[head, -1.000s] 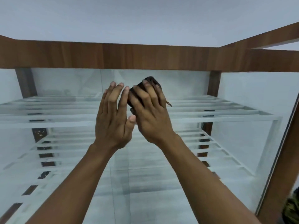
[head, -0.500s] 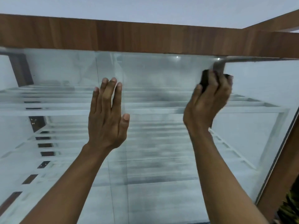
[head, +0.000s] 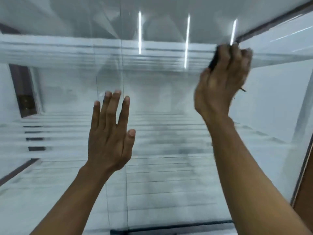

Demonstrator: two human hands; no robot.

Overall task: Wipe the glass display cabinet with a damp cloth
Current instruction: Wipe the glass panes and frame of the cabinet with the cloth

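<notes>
Two hands are seen raised against one glass panel (head: pixel 160 102). The left hand (head: pixel 110 133) is held flat and open, fingers spread, with nothing gripped. The right hand (head: pixel 221 78) is curled closed around one dark cloth (head: pixel 213 60), pressed high near the panel's upper right edge, just beside a dark frame strip (head: pixel 274 19). Clear glass is left between the two hands and below them. Behind the glass, blurred white slatted shelves (head: pixel 67 53) are made out. Three bright vertical light streaks (head: pixel 186 41) are reflected near the top. A brown wooden edge (head: pixel 304 192) is visible at the far right.
</notes>
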